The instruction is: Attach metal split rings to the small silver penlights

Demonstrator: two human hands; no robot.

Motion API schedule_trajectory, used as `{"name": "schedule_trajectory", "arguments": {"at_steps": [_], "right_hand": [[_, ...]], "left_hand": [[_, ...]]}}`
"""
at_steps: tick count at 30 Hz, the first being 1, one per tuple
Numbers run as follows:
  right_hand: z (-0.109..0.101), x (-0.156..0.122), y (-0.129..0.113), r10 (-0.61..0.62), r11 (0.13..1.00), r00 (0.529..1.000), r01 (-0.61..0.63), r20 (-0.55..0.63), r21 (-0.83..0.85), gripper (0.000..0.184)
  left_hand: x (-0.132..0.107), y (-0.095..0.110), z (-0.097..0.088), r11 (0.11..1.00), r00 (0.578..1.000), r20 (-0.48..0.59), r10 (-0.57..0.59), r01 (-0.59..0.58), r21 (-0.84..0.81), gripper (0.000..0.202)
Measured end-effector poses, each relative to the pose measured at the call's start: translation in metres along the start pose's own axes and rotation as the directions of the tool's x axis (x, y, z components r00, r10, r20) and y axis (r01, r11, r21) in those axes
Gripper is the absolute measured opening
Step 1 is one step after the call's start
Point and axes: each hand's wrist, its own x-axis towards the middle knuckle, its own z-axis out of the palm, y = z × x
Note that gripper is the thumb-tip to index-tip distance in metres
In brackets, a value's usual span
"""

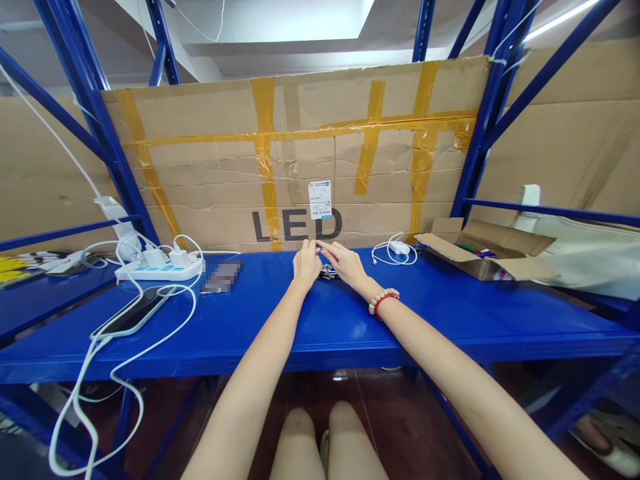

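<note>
My left hand (307,262) and my right hand (344,260) meet above the blue shelf top (350,327), near its back edge. Their fingertips are pinched together on a small item, too tiny and too covered by the fingers to name. Just below the right hand lies a little heap of small dark and silvery metal pieces (328,272), partly hidden by both hands. A beaded bracelet (384,301) and a red band circle my right wrist.
To the left, a white power strip (165,268) with chargers and looping cables stands near a phone (133,312) and a blurred flat item (223,277). At right are a white adapter (399,248) and an open cardboard box (485,250). A large taped cardboard sheet (210,180) closes the back.
</note>
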Motion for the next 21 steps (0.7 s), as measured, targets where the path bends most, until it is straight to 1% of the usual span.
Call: {"name": "schedule_trajectory", "arguments": {"at_steps": [2,5,11,16,19,21], "right_hand": [[0.0018,0.0004,-0.0003,0.008,0.999,1.000,-0.007,0.026,-0.051,0.042],[0.0047,0.0008,0.0006,0.007,0.997,0.999,-0.004,0.042,-0.077,0.043],[0.0071,0.0007,0.0041,0.003,0.997,1.000,-0.003,0.001,-0.083,0.045],[0.0069,0.0005,0.0045,0.024,0.996,1.000,-0.023,0.012,-0.083,0.043],[0.0062,0.0003,0.0047,0.035,0.997,0.999,-0.033,0.027,-0.068,0.043],[0.0056,0.0002,0.0048,0.034,0.998,0.999,-0.032,0.034,-0.059,0.042]], "left_hand": [[0.0006,-0.0006,0.0011,0.999,0.999,-0.011,-0.037,0.037,-0.022,0.025],[0.0019,-0.0019,0.0029,0.997,0.997,-0.029,-0.067,0.066,-0.050,0.022],[0.0040,-0.0017,0.0037,0.993,0.995,-0.066,-0.077,0.070,-0.097,0.016],[0.0050,-0.0015,0.0036,0.988,0.991,-0.068,-0.115,0.107,-0.114,0.012],[0.0051,-0.0015,0.0034,0.989,0.992,-0.082,-0.100,0.091,-0.114,0.015],[0.0051,-0.0008,0.0030,0.986,0.989,-0.087,-0.118,0.106,-0.131,0.022]]}}
